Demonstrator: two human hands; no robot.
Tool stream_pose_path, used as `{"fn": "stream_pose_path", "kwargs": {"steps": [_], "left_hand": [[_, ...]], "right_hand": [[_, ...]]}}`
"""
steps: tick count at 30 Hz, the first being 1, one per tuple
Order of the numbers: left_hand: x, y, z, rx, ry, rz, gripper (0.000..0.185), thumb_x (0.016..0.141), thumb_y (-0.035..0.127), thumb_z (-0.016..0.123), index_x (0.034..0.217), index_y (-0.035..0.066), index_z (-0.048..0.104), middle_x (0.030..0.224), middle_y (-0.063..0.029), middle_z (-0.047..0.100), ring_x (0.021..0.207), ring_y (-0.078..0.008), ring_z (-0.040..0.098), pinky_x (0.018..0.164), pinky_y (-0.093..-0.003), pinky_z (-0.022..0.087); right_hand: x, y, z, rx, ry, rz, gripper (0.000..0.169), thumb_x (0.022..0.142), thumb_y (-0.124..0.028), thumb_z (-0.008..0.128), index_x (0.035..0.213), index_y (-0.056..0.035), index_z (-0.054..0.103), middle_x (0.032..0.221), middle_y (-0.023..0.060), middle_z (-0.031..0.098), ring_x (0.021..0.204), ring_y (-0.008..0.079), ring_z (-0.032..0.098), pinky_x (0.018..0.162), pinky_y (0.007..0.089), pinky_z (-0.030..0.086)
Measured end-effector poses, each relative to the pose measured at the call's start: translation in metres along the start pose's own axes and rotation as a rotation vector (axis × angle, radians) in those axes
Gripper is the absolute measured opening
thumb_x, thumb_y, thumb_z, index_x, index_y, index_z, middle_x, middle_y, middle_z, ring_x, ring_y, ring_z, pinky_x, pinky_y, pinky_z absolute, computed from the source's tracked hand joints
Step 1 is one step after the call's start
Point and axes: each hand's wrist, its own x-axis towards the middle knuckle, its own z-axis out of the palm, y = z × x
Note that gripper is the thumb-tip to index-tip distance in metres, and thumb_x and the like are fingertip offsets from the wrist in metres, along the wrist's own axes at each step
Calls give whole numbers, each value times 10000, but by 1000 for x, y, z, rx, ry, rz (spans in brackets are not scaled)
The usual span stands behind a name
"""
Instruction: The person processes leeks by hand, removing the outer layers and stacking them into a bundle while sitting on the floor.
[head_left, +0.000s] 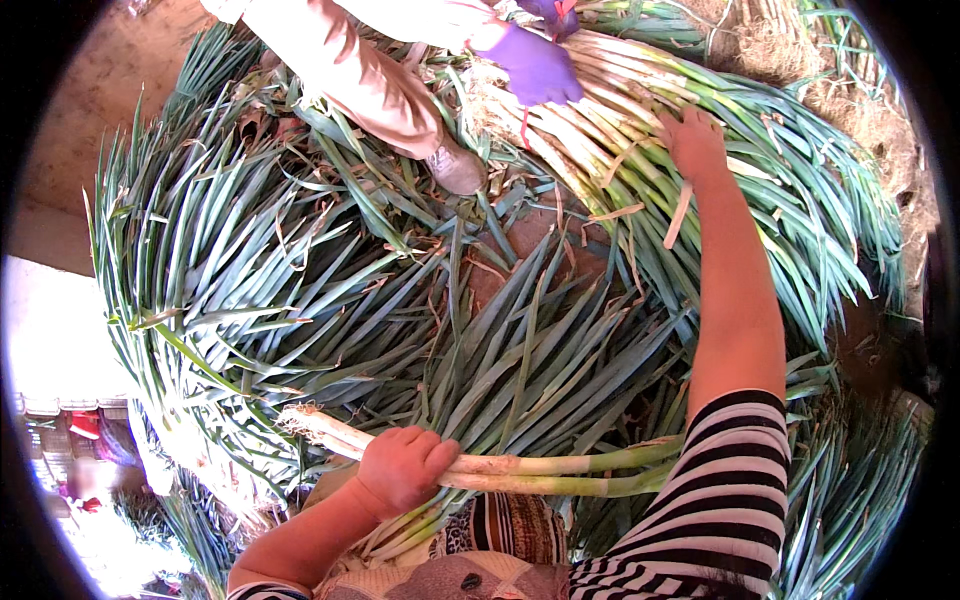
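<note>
My left hand (405, 465) is wrapped around two long green onions (547, 465) held level in front of my body. Their white root ends point left, and their green ends pass behind my right sleeve. Further out, my right hand (694, 142) lies on a large bundle of green onions (630, 150). Whether its fingers grip any stalks is hard to make out. A red tie (526, 129) shows near the white ends of this bundle, close to the gloved hand of another person.
The other person's purple glove (532, 64) rests on the bundle, and their shoe (456, 166) stands among loose leaves. Heaped green onions (225, 247) cover the left side. More green onions (855, 480) lie at the lower right. Bare floor (97, 127) shows at the upper left.
</note>
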Motion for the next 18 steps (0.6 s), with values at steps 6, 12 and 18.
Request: {"fn": "stream_pose_path", "kwargs": {"steps": [6, 12, 18], "left_hand": [[-7, 4, 5, -56, -96, -50, 325, 540, 146, 593, 855, 101, 525, 669, -17, 482, 621, -202, 513, 521, -312, 419], [-25, 9, 19, -189, -86, -63, 394, 470, 151, 646, 839, 67, 538, 650, -42, 500, 583, -238, 524, 484, -346, 416], [-30, 14, 16, -190, -140, -82, 440, 459, 161, 646, 870, 60, 526, 692, -55, 508, 613, -240, 533, 517, -340, 436]], "right_hand": [[55, 34, 28, 80, -154, 166, 278, 855, -247, 419, 1087, -113, 490, 1156, 77, 492, 1060, 262, 469, 844, 431, 395], [66, 4, 27, -48, -364, 310, 418, 839, -236, 469, 1235, -139, 376, 1243, 41, 434, 1172, 233, 367, 935, 437, 313], [70, -11, 11, -226, -502, 216, 308, 805, -155, 461, 1112, -157, 485, 1097, 52, 531, 1086, 203, 438, 866, 392, 327]]}}
